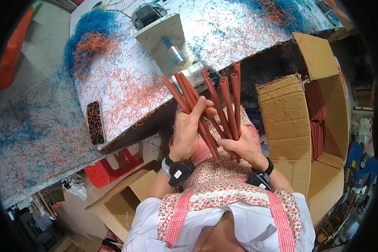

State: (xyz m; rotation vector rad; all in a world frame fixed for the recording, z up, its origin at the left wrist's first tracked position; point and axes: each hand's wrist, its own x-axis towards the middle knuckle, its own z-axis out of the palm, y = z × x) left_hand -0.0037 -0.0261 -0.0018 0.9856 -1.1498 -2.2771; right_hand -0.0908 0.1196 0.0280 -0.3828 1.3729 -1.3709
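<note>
Red tubes (216, 105) fanned, both hands' grip

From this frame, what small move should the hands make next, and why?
Probably draw one red tube out of the fan with the left hand. Both hands grip a splayed bundle of red tubes; the right hand pinches their lower ends, and the tips already point toward the small motor fixture on the table's edge.
</note>
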